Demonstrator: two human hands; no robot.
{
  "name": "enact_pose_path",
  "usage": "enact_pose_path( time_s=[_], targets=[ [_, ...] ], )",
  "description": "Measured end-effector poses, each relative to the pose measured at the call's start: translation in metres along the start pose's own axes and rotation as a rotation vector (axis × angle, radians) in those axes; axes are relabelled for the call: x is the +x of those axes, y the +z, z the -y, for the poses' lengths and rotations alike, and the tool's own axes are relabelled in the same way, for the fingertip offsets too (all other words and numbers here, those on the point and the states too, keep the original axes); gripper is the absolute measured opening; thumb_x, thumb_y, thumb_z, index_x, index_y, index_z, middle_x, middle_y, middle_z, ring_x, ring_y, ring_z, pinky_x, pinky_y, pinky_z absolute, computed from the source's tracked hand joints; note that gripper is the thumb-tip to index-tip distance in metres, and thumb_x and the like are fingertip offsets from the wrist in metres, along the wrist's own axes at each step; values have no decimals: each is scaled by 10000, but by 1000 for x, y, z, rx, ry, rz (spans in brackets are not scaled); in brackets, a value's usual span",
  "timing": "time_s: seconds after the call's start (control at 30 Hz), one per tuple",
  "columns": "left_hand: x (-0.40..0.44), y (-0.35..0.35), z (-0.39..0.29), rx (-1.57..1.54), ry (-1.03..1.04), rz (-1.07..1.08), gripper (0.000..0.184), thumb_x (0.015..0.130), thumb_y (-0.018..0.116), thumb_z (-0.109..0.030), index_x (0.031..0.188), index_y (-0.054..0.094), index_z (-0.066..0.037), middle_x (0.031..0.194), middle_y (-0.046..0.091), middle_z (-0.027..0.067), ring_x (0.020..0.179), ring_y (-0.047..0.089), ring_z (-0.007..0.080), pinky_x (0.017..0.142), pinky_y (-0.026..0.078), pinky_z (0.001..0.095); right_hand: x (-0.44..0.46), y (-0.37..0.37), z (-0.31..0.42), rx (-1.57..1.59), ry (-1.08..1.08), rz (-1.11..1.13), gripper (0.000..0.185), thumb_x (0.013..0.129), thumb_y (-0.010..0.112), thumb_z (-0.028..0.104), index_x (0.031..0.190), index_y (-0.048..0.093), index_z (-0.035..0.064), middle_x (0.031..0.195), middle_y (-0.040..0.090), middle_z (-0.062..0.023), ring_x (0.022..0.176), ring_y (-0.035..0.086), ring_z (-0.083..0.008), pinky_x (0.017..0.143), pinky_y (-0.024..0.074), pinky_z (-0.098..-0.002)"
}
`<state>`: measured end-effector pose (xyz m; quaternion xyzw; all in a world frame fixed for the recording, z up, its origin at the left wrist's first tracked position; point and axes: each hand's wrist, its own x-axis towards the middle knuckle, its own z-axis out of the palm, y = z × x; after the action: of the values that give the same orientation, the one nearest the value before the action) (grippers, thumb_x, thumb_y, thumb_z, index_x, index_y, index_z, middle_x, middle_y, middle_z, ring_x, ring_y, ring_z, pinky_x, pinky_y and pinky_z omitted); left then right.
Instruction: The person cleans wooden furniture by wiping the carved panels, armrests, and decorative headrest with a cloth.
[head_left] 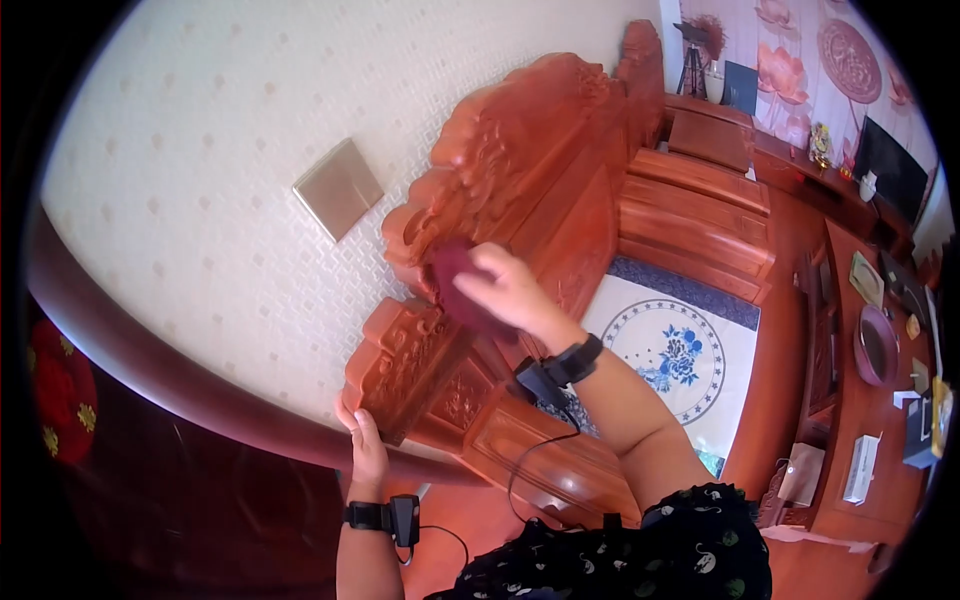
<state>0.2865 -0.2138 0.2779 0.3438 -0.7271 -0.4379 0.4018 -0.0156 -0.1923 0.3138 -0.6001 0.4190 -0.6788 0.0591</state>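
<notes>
here, our left hand (368,455) is half open, fingertips against the edge of the carved wooden backrest (530,160), where it can steady us. right of it, the maroon cloth (455,275) lies bunched against the scrollwork, our right hand (510,292) partly closed on it; we'd do well to press lightly with the fingertips, following each groove.

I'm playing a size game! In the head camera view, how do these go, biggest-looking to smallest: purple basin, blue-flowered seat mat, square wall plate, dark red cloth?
1. Blue-flowered seat mat
2. Square wall plate and dark red cloth: too alike to rank; the right hand hides some cloth.
3. Purple basin
</notes>
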Motion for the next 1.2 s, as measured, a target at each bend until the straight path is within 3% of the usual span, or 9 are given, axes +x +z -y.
enact_pose_path(
  time_s=[0.03,0.07,0.27,0.47,0.57,0.77,0.87,1.0,1.2],
  targets=[
    [-1,-1,0,64,-27,-20,600,962,228,-383,1379,-13,-26,1359,254,183,1265,257,245,1043,201,342,-2,-11,17,200,452,-31,259,845,576,183,1033,555,6,959,584,-78,846,565,-157,729,466,-299],
    [-2,0,-2,59,-39,-24,600,962,228,-383,1379,-13,-26,1359,254,183,1265,257,245,1043,201,342,-2,-16,32,614,565,-140,258,881,528,168,1091,538,18,1027,583,-63,885,570,-147,776,468,-283],
    [-1,-2,-14,79,-31,43,588,964,233,-374,1374,-20,-37,1348,266,183,1248,279,242,1038,207,337,-22,-26,45,1092,739,-185,324,900,494,223,1174,485,50,1124,559,-69,1001,539,-166,882,433,-316],
    [-4,-12,-24,82,-40,6,454,958,353,-246,1352,211,-70,1329,316,118,1222,320,206,1009,271,333,-34,-22,81,1056,813,-233,390,911,462,270,1201,477,11,1202,523,-94,1093,496,-202,957,382,-334],
    [-13,-4,-53,132,317,-155,434,836,548,-87,1233,388,-15,1203,429,136,1109,429,250,970,322,347,-36,-18,99,1077,800,-159,367,929,421,244,1196,481,-1,1191,530,-106,1083,510,-200,953,392,-331],
    [-21,12,-91,-395,88,559,680,855,574,-230,1362,181,-2,1354,312,152,1271,280,242,1031,252,357,-48,10,151,1111,811,-29,361,928,435,235,1193,469,-8,1162,545,-104,1047,533,-191,918,420,-324],
    [-28,4,-74,-553,-180,729,559,846,598,-202,1299,351,13,1236,469,90,1145,426,167,978,326,306,-49,5,158,944,633,67,347,932,433,225,1199,462,6,1144,550,-88,1024,543,-173,890,438,-302],
    [-30,-9,-60,-558,-224,438,338,867,570,-143,1159,508,14,1090,569,53,989,519,113,881,406,266,-42,1,165,246,746,48,303,922,473,221,1135,499,6,1064,578,-75,959,552,-126,830,453,-264],
    [16,-31,-84,-903,-180,202,299,870,545,-130,1118,511,35,1040,587,89,923,561,136,813,447,257,-58,41,153,200,676,-231,264,890,525,152,1117,513,18,988,585,-67,879,558,-122,785,460,-246]
  ],
)
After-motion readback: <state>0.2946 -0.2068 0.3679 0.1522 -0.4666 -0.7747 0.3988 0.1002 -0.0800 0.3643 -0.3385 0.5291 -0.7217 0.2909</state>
